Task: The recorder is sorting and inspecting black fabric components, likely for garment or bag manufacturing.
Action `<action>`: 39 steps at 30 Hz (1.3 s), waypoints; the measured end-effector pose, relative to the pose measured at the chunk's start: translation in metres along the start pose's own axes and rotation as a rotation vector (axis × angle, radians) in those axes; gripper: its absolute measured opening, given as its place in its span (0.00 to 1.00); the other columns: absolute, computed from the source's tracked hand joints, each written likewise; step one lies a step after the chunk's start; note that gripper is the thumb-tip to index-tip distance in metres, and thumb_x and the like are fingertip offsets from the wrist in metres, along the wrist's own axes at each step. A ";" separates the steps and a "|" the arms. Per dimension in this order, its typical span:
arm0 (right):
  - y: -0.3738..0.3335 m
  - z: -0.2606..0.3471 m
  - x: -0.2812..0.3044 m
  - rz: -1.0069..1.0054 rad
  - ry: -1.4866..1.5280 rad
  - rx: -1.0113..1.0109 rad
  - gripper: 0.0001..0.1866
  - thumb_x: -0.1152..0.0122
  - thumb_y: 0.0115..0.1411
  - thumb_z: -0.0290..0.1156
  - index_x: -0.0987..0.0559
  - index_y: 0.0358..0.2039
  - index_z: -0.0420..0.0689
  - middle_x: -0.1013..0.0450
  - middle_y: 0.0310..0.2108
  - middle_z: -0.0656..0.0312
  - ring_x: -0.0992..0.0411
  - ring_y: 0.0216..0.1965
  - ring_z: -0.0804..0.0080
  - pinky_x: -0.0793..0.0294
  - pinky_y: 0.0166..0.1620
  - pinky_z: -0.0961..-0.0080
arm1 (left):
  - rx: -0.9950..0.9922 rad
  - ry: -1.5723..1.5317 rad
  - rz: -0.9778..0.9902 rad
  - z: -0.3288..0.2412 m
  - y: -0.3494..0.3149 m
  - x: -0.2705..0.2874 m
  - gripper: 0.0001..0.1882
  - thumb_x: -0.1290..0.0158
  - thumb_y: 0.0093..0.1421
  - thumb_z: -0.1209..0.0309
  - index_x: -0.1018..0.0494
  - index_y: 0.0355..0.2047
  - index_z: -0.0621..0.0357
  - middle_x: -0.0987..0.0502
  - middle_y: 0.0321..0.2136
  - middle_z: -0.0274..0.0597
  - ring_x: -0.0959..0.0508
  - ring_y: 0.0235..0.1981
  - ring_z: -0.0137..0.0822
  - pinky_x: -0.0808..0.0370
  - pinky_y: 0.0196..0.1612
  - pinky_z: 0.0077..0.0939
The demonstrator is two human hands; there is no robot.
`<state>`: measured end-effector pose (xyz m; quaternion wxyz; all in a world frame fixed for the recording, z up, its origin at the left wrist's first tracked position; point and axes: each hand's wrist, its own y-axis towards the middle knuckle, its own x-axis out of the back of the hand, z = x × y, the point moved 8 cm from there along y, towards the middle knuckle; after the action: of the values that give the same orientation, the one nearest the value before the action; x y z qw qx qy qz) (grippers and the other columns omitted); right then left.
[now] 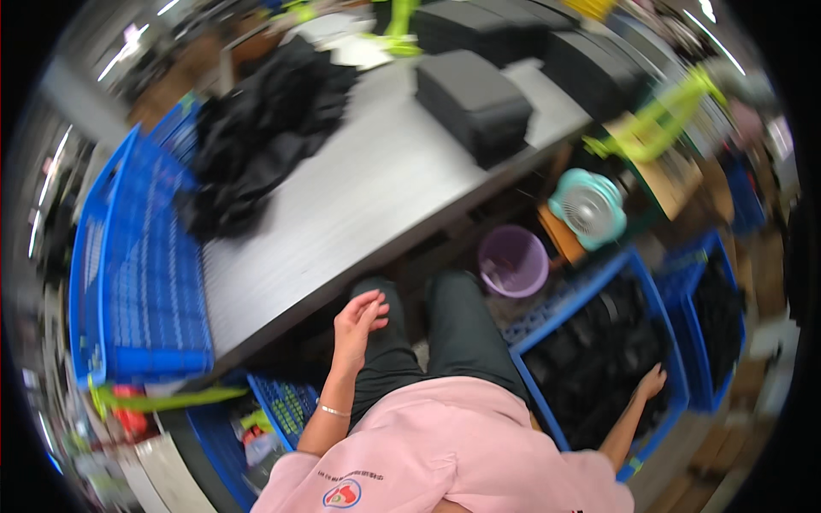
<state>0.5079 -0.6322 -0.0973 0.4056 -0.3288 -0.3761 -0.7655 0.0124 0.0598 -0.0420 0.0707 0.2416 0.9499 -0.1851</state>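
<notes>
My left hand hovers above my lap, its fingers loosely bent and apart, with nothing in them. A pale bracelet circles that wrist. On the right side, my right arm reaches over a blue crate filled with black pieces that look like fabric. My right hand is at the pieces near the crate's right side. Its fingers are blurred and partly hidden, so their grip does not show. Ahead lies a grey table with a heap of black cloth on its left part.
Dark boxy stacks stand at the table's far right. A tall blue basket is at the table's left end. Below the table edge are a purple bucket and a turquoise fan. Another blue crate stands farther right.
</notes>
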 end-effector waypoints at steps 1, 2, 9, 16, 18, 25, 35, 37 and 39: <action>-0.013 0.015 -0.028 0.028 0.119 0.082 0.25 0.41 0.64 0.41 0.23 0.49 0.30 0.22 0.44 0.40 0.23 0.45 0.45 0.26 0.49 0.59 | -0.078 0.026 -0.069 -0.014 0.010 0.013 0.15 0.46 0.67 0.71 0.25 0.52 0.63 0.20 0.46 0.42 0.19 0.43 0.32 0.20 0.43 0.24; -0.047 0.050 -0.077 0.235 0.149 0.073 0.21 0.39 0.62 0.35 0.23 0.48 0.30 0.22 0.40 0.42 0.22 0.40 0.49 0.25 0.49 0.61 | -0.196 0.074 -0.154 -0.032 0.014 0.035 0.13 0.45 0.67 0.71 0.23 0.49 0.64 0.20 0.45 0.41 0.19 0.42 0.29 0.21 0.41 0.22; -0.294 0.314 -0.130 0.681 0.454 0.854 0.21 0.40 0.59 0.18 0.28 0.54 0.38 0.37 0.58 0.46 0.29 0.44 0.57 0.26 0.48 0.68 | -0.924 0.774 -0.933 -0.181 0.032 0.148 0.16 0.39 0.58 0.73 0.23 0.47 0.60 0.22 0.46 0.46 0.24 0.50 0.42 0.29 0.52 0.33; -0.457 0.479 -0.028 0.889 0.478 1.341 0.18 0.42 0.61 0.22 0.26 0.52 0.41 0.35 0.59 0.48 0.29 0.54 0.45 0.26 0.52 0.61 | -0.618 0.408 -1.076 -0.172 0.108 0.269 0.20 0.41 0.52 0.79 0.26 0.48 0.63 0.20 0.39 0.43 0.22 0.36 0.32 0.24 0.42 0.27; -0.493 0.506 -0.008 0.925 0.531 1.435 0.17 0.40 0.60 0.22 0.24 0.50 0.41 0.31 0.55 0.50 0.27 0.51 0.50 0.25 0.50 0.63 | -0.649 0.390 -1.004 -0.167 0.111 0.261 0.19 0.46 0.52 0.83 0.24 0.46 0.63 0.20 0.34 0.40 0.22 0.32 0.28 0.24 0.39 0.23; -0.593 0.597 0.085 0.842 1.121 1.678 0.15 0.41 0.56 0.16 0.21 0.45 0.36 0.24 0.47 0.52 0.23 0.46 0.56 0.23 0.48 0.67 | -0.766 0.363 -0.808 -0.160 0.029 0.155 0.17 0.51 0.58 0.83 0.22 0.46 0.62 0.21 0.39 0.41 0.21 0.40 0.33 0.26 0.44 0.24; -0.653 0.635 0.063 0.868 0.965 1.655 0.07 0.44 0.55 0.21 0.26 0.35 0.39 0.29 0.27 0.54 0.27 0.30 0.54 0.27 0.32 0.62 | -0.723 0.426 -0.472 -0.168 -0.018 0.112 0.10 0.45 0.61 0.80 0.20 0.42 0.60 0.22 0.40 0.40 0.25 0.46 0.37 0.30 0.49 0.25; -0.664 0.630 0.071 0.714 0.905 1.773 0.09 0.43 0.53 0.23 0.23 0.37 0.41 0.28 0.27 0.54 0.26 0.31 0.56 0.26 0.30 0.65 | -0.788 0.479 -0.451 -0.178 -0.020 0.100 0.10 0.46 0.61 0.80 0.20 0.41 0.58 0.22 0.44 0.41 0.26 0.49 0.39 0.32 0.53 0.28; -0.681 0.623 0.079 0.823 0.956 1.830 0.12 0.42 0.52 0.24 0.21 0.39 0.43 0.26 0.30 0.54 0.24 0.33 0.57 0.25 0.33 0.63 | -0.821 0.537 -0.377 -0.184 -0.015 0.086 0.09 0.47 0.61 0.78 0.19 0.39 0.54 0.25 0.53 0.40 0.31 0.58 0.44 0.43 0.64 0.39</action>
<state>0.0044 0.1268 0.0684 0.8214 0.3239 -0.4663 -0.0540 -0.0782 0.1560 0.1132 -0.1209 0.0579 0.9559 0.2611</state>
